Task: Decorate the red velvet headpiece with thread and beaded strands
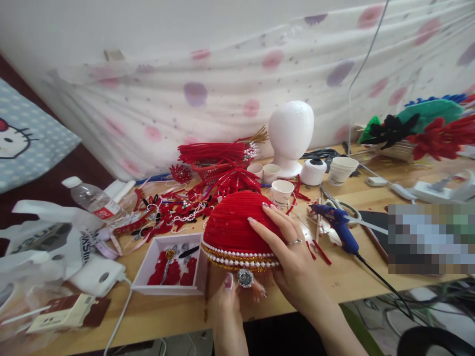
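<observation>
A rounded red cap (pixel 237 222), ribbed and trimmed with rows of white pearl beads and gold braid along its rim, is in front of me above the table's near edge. My right hand (pixel 293 247) grips its right side, fingers spread over the top and a ring on one finger. Below the rim, my left hand (pixel 230 301) has its thumb and fingers around a round silver rhinestone ornament (pixel 245 278). Whether the ornament touches the rim is unclear. Left of the cap stands a white box (pixel 139 284) with red pieces and silver ornaments in it.
A white foam head (pixel 291 131) and paper cups (pixel 282 192) stand behind the cap. On the right lie a blue glue gun (pixel 345 230) with its cord and scissors (pixel 351 210). Bead strings and red trimmings, a plastic bottle (pixel 91 198) and bags (pixel 48 232) crowd the left.
</observation>
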The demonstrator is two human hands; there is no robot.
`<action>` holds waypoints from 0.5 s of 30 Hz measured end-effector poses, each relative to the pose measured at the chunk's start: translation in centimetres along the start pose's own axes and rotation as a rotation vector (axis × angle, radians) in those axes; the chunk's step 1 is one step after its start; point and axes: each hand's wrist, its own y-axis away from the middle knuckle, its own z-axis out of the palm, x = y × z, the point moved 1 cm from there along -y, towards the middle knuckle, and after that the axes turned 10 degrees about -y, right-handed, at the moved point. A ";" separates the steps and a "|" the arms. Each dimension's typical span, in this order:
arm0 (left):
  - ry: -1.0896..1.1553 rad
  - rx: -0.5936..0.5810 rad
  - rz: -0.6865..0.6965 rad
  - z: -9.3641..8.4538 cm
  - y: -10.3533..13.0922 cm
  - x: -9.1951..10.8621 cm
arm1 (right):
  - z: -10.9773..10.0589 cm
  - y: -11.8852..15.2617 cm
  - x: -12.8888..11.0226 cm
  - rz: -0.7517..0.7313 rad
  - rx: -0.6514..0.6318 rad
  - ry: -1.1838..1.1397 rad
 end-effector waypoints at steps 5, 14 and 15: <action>0.014 0.074 -0.053 -1.0 0.1 0.2 | -0.1 0.1 0.1 0.013 -0.003 -0.005; -0.059 0.128 0.057 -0.8 1.4 2.3 | -0.1 -0.3 0.6 0.000 0.005 -0.033; -0.052 0.126 0.040 -0.5 1.6 2.5 | -0.1 -0.3 0.6 0.001 0.008 -0.033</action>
